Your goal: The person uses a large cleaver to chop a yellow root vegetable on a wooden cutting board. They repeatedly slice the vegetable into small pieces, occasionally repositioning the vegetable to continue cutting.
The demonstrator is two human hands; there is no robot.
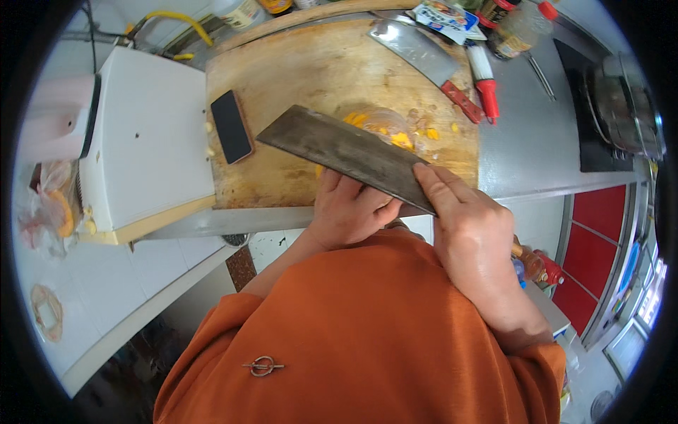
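My right hand (469,228) is closed around the handle end of a dark metal cleaver (344,151), with a finger and thumb against the blade. The blade hangs tilted over the front of a wooden cutting board (280,63). Beneath its lower edge is my left hand (349,212), fingers bent and their tips hidden behind the blade. A sliver of orange shows by those fingertips; whether they hold it is unclear. Just beyond the blade sits a glossy, see-through mound with orange-yellow food (378,124), partly covered. Small orange bits (431,133) lie on the board to its right.
A second cleaver (416,50) with a red handle (461,100) lies at the board's back right, beside a red-handled brush (484,85). A phone (232,127) rests on the left. Bottles (524,32) stand behind; a pot (625,106) is on the cooktop (569,106).
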